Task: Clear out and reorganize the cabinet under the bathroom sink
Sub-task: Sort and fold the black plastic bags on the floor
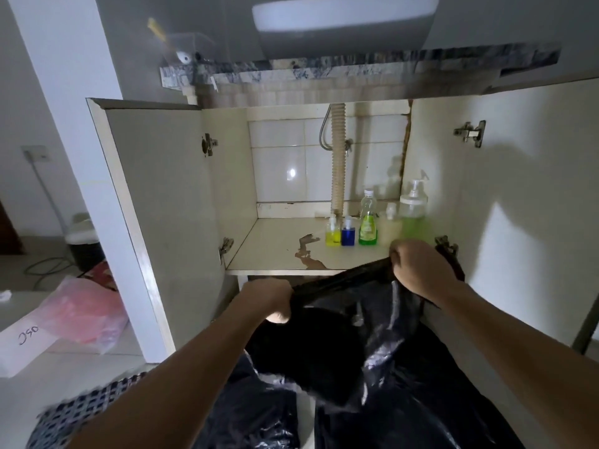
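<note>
While both hands gripped the bag, its twisted black neck ran from the left hand at frame centre up-right to the right hand. Both fists clenched that glossy, crumpled plastic. Bottles stood just beyond the right hand on the cabinet shelf.

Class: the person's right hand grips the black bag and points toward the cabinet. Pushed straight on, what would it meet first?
Probably the big pump bottle of green liquid, just beyond the right hand on the cabinet floor; depth is unclear.
</note>
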`<state>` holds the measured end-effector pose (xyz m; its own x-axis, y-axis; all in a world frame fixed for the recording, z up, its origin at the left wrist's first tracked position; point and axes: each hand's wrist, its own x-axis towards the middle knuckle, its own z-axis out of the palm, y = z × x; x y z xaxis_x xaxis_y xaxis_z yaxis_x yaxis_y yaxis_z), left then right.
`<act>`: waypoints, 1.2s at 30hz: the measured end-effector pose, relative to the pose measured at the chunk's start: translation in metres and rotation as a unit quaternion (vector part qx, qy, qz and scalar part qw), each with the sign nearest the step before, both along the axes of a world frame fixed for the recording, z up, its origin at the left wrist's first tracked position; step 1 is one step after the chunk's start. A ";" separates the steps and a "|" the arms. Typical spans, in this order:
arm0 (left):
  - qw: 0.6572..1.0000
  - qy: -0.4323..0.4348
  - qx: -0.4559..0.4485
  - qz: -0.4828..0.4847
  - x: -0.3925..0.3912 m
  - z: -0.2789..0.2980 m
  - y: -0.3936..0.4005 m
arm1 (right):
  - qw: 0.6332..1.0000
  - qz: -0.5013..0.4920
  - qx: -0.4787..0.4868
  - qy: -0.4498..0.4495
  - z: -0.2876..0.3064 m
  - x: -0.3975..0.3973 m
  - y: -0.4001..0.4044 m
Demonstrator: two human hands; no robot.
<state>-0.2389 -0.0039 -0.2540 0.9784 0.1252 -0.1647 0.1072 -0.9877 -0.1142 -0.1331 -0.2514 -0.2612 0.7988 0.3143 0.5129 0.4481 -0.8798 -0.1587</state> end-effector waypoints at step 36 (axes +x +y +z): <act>0.929 -0.353 0.061 -0.090 0.107 0.026 -0.065 | 0.981 -0.088 0.118 -0.123 0.052 0.057 -0.087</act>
